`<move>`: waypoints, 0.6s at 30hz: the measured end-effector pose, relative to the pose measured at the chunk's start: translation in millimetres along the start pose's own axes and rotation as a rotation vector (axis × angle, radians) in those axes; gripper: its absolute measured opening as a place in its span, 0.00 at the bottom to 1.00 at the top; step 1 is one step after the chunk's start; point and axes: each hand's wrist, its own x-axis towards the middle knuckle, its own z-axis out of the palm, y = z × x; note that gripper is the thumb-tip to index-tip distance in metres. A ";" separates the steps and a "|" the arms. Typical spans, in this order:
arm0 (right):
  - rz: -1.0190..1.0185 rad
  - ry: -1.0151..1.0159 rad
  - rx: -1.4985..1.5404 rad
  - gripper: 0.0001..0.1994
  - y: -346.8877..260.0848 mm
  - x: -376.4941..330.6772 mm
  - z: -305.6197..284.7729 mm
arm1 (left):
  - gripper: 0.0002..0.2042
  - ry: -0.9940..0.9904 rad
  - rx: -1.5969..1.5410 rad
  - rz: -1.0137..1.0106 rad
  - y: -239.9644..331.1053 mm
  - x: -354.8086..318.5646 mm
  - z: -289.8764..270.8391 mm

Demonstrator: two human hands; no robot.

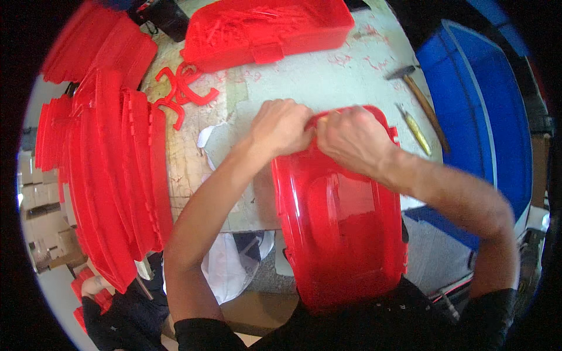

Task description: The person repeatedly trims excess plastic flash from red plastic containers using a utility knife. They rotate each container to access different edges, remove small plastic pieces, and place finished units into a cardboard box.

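Note:
A glossy red plastic tub (339, 216) with rounded corners lies lengthwise in front of me, its near end against my body and its far end over the table. At its far rim my left hand (283, 127) is closed around the left corner. Beside it, my right hand (354, 140) forms a fist over the middle of the same rim. The fingertips of both hands are hidden, so any small thing between them cannot be made out. Small clips or hinges show along the tub's sides.
Stacked red plastic parts (111, 181) stand at the left. Red curved handles (184, 90) lie near a red bin of scraps (269, 29). At the right are a hammer (424, 105), a yellow-handled tool (417, 131) and a blue crate (468, 117). Another person's hand (93, 285) shows lower left.

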 end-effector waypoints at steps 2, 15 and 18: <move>-0.032 -0.015 -0.009 0.08 3.7 3.2 0.9 | 0.12 0.032 -0.048 -0.012 -0.2 -0.4 1.5; 0.419 -0.020 0.296 0.06 -5.4 -0.3 17.0 | 0.13 -0.006 0.030 0.086 -2.5 8.7 -3.4; 0.138 -0.088 0.061 0.06 6.8 9.6 10.4 | 0.12 0.025 -0.008 0.059 -5.3 6.5 2.0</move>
